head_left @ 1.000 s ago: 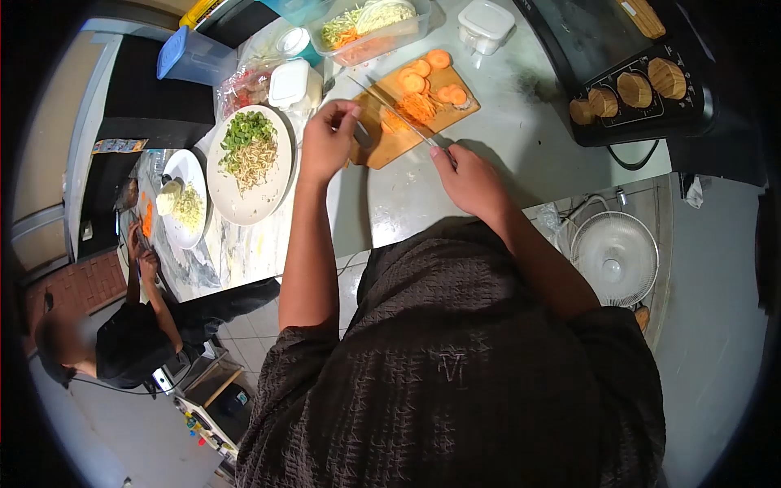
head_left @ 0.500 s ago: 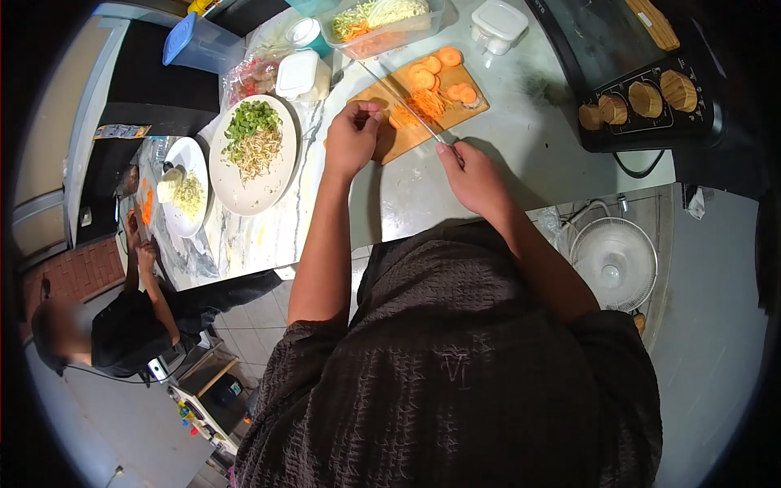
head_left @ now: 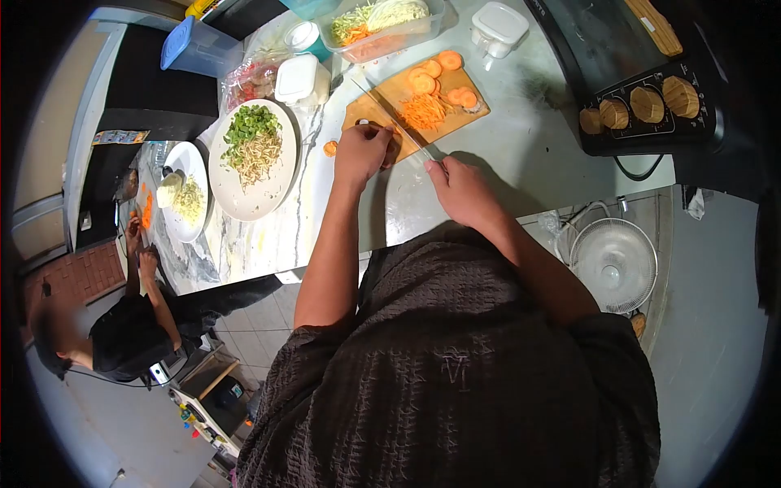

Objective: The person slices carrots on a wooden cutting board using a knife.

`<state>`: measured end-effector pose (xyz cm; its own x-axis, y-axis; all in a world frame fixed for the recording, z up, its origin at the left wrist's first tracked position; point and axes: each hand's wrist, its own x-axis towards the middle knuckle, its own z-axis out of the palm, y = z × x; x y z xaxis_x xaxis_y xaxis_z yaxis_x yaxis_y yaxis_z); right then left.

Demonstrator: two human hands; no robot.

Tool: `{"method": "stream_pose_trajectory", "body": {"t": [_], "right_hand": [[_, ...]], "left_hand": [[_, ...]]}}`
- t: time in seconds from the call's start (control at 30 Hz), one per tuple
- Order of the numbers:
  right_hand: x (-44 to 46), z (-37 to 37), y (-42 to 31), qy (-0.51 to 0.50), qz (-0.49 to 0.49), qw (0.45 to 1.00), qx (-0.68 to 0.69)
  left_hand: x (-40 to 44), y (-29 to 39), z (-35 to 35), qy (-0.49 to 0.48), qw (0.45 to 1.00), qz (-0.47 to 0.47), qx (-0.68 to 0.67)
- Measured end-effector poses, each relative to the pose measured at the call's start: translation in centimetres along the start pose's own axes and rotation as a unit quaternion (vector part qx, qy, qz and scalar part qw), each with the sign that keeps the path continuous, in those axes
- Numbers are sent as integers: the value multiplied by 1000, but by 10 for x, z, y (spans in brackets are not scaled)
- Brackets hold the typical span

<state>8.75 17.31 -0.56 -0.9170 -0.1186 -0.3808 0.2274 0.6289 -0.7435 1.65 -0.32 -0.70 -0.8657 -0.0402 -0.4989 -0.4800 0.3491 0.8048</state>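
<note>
My right hand (head_left: 462,191) is closed round the handle of a long knife (head_left: 399,124), whose blade slants up and left across a wooden cutting board (head_left: 458,124). Close beside the blade, my left hand (head_left: 364,154) is bent down on the board's left part with its fingers pinched together. A bit of orange carrot shows at its fingertips; the fingers mostly cover it. Right of the blade lies a heap of shredded carrot (head_left: 423,111). Round carrot slices (head_left: 423,83) lie behind and to the right of the heap. A small carrot piece (head_left: 329,148) sits left of my left hand.
A plate (head_left: 244,203) holds chopped greens and bean sprouts, beside a smaller plate (head_left: 189,228). Behind the board stand a tub of shredded vegetables (head_left: 382,50) and white-lidded containers (head_left: 303,79). A black appliance (head_left: 651,134) is at right. Another person (head_left: 130,337) works at far left.
My left hand has lowered and turned palm-down onto the board beside the blade. The knife and right hand have shifted slightly left and toward me. A carrot piece now shows left of my hand.
</note>
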Motion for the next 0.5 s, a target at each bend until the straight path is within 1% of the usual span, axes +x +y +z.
{"method": "stream_pose_trajectory", "body": {"t": [0.03,0.13,0.23,0.3,0.5], "right_hand": [[0,0,-1,-1,1,1000,0],[1,1,1,-7,5,1000,-2],[3,4,3,-8,10,1000,-11],[5,8,7,19,-3,1000,-2],[3,5,3,6,10,1000,-10]], "left_hand": [[0,2,0,-9,999,-19,-37],[-1,7,0,-13,997,-43,-65],[1,3,0,-11,997,-41,-71],[2,1,2,0,997,-40,-70],[3,-2,3,7,994,-44,-104]]}}
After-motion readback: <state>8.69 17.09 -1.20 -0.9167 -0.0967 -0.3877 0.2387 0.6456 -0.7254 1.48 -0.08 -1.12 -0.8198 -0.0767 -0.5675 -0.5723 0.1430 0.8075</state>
